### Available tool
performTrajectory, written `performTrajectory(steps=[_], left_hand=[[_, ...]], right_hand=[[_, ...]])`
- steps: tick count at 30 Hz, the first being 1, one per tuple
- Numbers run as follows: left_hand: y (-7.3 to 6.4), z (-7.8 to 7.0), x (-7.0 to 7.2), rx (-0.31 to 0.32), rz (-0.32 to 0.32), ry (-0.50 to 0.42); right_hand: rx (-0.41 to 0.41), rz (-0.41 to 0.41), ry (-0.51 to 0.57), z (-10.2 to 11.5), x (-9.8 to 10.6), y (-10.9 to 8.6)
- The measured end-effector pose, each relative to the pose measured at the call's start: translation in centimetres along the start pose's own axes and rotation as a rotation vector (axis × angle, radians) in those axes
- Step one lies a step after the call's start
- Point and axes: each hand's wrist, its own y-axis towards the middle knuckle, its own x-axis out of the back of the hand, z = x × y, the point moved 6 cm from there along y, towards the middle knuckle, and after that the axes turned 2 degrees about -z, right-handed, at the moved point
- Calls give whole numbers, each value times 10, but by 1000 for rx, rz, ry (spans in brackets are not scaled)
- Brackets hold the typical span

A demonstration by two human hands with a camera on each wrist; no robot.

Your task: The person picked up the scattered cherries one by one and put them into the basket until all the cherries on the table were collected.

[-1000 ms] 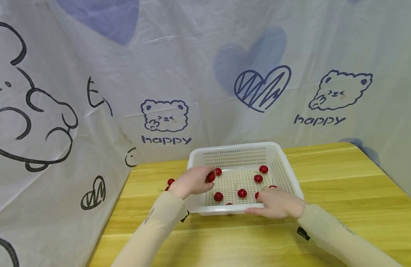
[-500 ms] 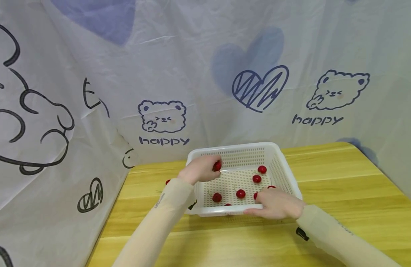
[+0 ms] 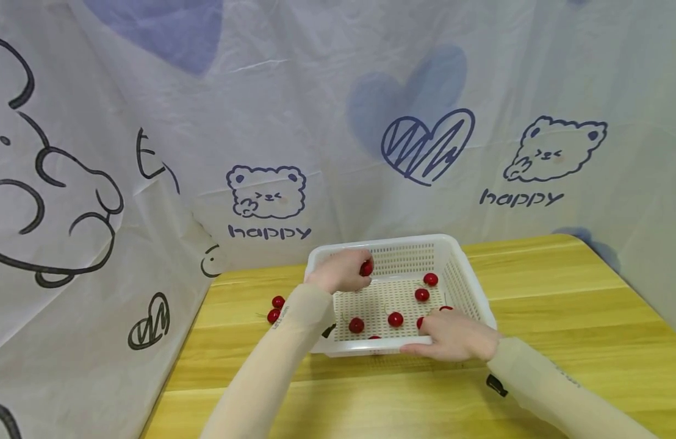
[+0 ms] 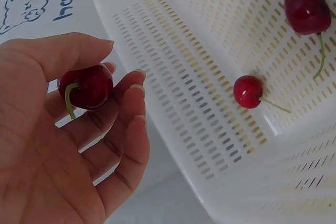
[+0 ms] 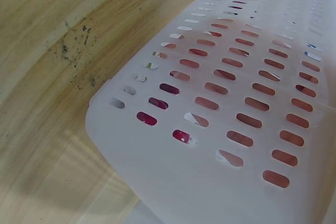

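My left hand (image 3: 340, 271) is over the left part of a white slotted plastic basket (image 3: 404, 242). It pinches a dark red cherry (image 4: 89, 90) between thumb and fingers, the green stem hanging down in the left wrist view. Several cherries lie apart on the basket floor, among them one near the middle (image 3: 395, 319). At the front rim my right hand (image 3: 459, 335) grips the basket, thumb outside and fingers inside. In the right wrist view those fingers (image 5: 257, 103) show only through the slots of the wall, with bits of red cherry beside them.
Two cherries (image 3: 273, 316) lie on the yellow wooden table (image 3: 557, 292) left of the basket. A white cloth (image 3: 338, 122) with bear and heart drawings hangs behind the table and along its left side.
My left hand has moved right and farther back over the basket, carrying the cherry. The two cherries on the table now show past the sleeve. My right hand stays on the rim.
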Motion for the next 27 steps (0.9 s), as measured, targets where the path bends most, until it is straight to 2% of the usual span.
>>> performTrajectory(steps=[6, 12, 18, 27], left_hand=[[5, -2, -13, 26, 19, 51], [6, -3, -24, 57, 70, 79], [2, -3, -24, 67, 86, 85], [-2, 0, -19, 14, 45, 103]], right_hand=[[-6, 4, 10, -1, 0, 0], [-9, 6, 13, 0, 0, 0], [-14, 7, 15, 0, 1, 1], [-6, 0, 18, 1, 1, 0]])
